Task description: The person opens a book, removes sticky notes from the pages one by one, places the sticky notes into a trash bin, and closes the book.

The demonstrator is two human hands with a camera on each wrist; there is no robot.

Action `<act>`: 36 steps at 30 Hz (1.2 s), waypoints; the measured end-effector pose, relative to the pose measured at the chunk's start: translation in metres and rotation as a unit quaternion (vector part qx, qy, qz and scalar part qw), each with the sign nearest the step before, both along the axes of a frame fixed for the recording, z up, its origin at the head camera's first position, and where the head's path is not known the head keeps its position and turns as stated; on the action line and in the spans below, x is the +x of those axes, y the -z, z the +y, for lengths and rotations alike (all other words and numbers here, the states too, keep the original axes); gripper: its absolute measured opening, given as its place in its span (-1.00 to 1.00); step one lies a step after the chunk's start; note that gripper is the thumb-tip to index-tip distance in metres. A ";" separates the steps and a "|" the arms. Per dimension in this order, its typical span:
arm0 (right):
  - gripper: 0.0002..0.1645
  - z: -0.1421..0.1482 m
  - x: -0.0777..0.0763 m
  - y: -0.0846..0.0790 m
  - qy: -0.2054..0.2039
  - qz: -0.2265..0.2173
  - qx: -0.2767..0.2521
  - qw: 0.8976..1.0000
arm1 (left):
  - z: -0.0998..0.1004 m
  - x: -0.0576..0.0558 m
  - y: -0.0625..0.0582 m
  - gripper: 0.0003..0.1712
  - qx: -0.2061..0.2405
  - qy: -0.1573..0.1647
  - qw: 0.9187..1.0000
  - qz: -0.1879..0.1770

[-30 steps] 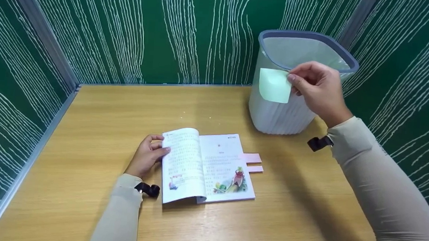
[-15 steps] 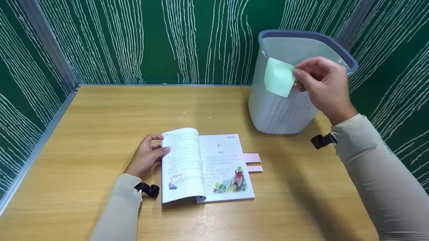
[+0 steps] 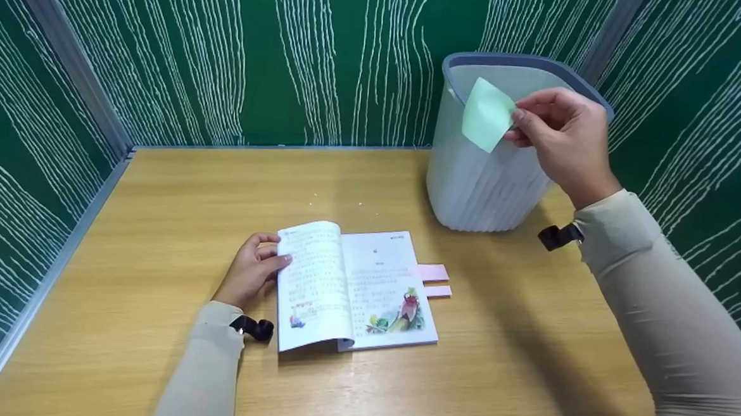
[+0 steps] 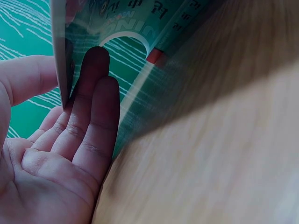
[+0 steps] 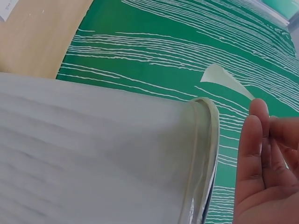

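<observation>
An open book (image 3: 385, 297) lies on the table with its left pages raised in a curve. My left hand (image 3: 255, 270) grips its left edge, thumb on the printed page and fingers behind the cover; the left wrist view shows the cover (image 4: 135, 18) arching over those fingers. Between thumb and fingertips, my right hand (image 3: 567, 139) pinches one edge of a pale green sticky note (image 3: 488, 116). The note overlaps the front rim of the trash bin (image 3: 485, 195) in the head view. In the right wrist view the note (image 5: 224, 81) shows beyond the rim level, bent.
Two pink sticky tabs (image 3: 433, 273) stick out from the book's right edge. The tall whitish bin with a grey rim (image 3: 518, 60) stands at the back right. Green panels (image 3: 340, 60) with white lines enclose the wooden table (image 3: 186, 211). Tiny specks lie behind the book.
My right hand has risen slightly and moved right, bringing the green note up from the bin's side to its rim and tilting it. The left hand and book have stayed in place.
</observation>
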State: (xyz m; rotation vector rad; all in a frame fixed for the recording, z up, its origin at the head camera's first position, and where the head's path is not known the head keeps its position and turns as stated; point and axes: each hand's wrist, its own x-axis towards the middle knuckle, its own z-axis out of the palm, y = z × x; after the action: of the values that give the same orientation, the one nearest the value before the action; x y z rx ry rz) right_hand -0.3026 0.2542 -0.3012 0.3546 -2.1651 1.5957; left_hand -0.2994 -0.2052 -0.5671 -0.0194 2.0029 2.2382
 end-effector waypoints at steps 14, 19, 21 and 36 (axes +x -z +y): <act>-0.58 0.002 -0.004 -0.014 0.044 -0.005 0.018 0.999 | 0.003 0.002 -0.001 -0.43 0.025 -0.004 1.000 0.003; -0.57 0.004 -0.006 -0.017 0.052 -0.001 0.014 0.999 | 0.003 0.002 -0.001 -0.44 0.029 -0.004 1.000 0.001; -0.57 0.005 -0.007 -0.018 0.058 -0.001 0.012 0.998 | 0.003 0.002 -0.001 -0.45 0.028 -0.004 1.000 0.002; -0.56 0.014 -0.012 -0.019 0.071 0.004 -0.002 0.997 | 0.002 0.000 0.000 -0.42 0.009 -0.001 1.000 0.008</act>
State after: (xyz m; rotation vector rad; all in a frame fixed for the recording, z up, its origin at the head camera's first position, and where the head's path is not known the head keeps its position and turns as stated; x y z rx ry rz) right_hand -0.3148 0.2687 -0.2820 0.1998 -2.1315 1.5169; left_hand -0.2993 -0.2030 -0.5672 -0.0014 1.9903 2.2645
